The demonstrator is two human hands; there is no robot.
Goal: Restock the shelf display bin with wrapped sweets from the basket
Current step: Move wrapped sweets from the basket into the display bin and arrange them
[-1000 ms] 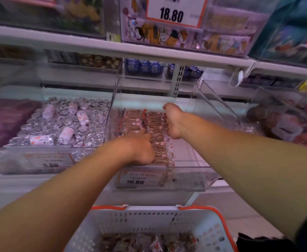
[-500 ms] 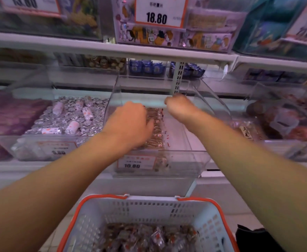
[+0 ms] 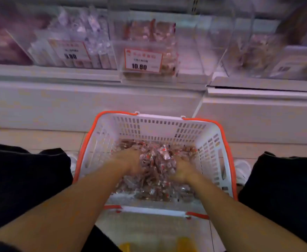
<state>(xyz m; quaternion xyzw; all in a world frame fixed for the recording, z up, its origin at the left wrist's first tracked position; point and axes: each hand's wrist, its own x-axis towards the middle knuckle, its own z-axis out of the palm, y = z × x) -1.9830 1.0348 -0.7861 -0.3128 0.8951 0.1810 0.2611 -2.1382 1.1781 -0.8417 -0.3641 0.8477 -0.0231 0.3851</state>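
Down on the floor in front of the shelf, a restocking round is pictured mid-scoop. At far left a neighbouring bin (image 3: pixel 72 42) with a price card is seen, blurred. Nearer, the left hand (image 3: pixel 130 161) is sunk into the heap of wrapped sweets (image 3: pixel 156 166) in the white, orange-rimmed basket (image 3: pixel 211 142), which is set on the floor between the person's knees. The heap is bracketed on its other side by the right hand (image 3: pixel 180 171), so the two hands are held apart with a mound of sweets pressed up between them; whether the fingers are curled under the load cannot be told, since they are buried in wrappers. The mound lies directly between the palms, and both hands are about equally near to it. Straight ahead and above, beyond the basket's far wall, the clear shelf display bin (image 3: pixel 149 51) is seen with a card reading 10.80 (image 3: pixel 142 60); brown sweets are visible in it only toward its left part, and much of it looks unfilled. The coming move is judged to turn on that line: the load must be lifted up and away from the body, over the basket's far rim, to the bin's open top. Loose wrappers at the edges of the mound may well be spilled. At far right another bin (image 3: pixel 258 51) is shown, too blurred to read.
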